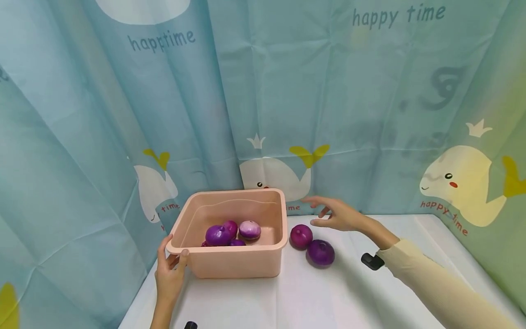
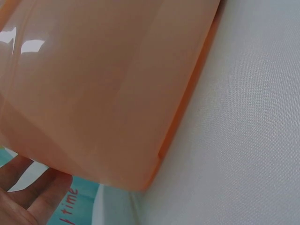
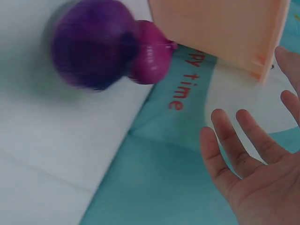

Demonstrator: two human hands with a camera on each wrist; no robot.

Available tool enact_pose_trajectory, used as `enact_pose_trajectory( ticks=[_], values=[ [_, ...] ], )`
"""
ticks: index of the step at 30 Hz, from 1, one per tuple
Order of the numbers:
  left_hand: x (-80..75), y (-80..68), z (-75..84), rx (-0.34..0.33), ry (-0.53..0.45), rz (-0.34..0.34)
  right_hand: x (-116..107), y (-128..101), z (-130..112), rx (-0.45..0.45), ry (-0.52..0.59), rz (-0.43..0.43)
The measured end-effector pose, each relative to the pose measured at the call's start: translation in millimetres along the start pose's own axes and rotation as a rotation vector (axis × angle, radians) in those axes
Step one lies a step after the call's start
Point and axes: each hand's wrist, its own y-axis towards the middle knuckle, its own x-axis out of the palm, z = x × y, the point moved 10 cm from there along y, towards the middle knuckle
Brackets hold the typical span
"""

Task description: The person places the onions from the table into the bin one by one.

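A pink plastic bin (image 1: 235, 264) stands on the white table. My left hand (image 1: 169, 274) grips its front left corner, thumb at the front rim and fingers round the left side. Inside lie several onions: a purple one (image 1: 218, 235), a paler one (image 1: 249, 230) and others partly hidden by these and the front wall. To the right of the bin, a magenta onion (image 1: 302, 236) and a darker purple onion (image 1: 321, 253) sit side by side on the table. My right hand (image 3: 262, 173) hovers above and behind that pair, fingers spread and holding nothing.
A blue curtain (image 1: 349, 114) printed with whales hangs close behind the bin and along both sides. The white tabletop (image 1: 312, 301) extends in front of the bin and to its right. A black device (image 1: 372, 261) sits at the right wrist.
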Motion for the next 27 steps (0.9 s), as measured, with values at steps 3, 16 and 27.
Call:
enact_pose_trajectory(
  ticks=[3,16,27],
  values=[
    [-0.4,1.1,0.4,0.005,0.003,-0.001,6,-9,9,-0.003,0.018,0.001],
    [-1.6,-0.5,-2.1,0.001,-0.016,0.013,39,-42,44,0.112,0.089,-0.068],
    [0.0,-1.1,-0.8,0.006,-0.009,0.011,61,-57,57,0.152,0.175,-0.127]
  ],
)
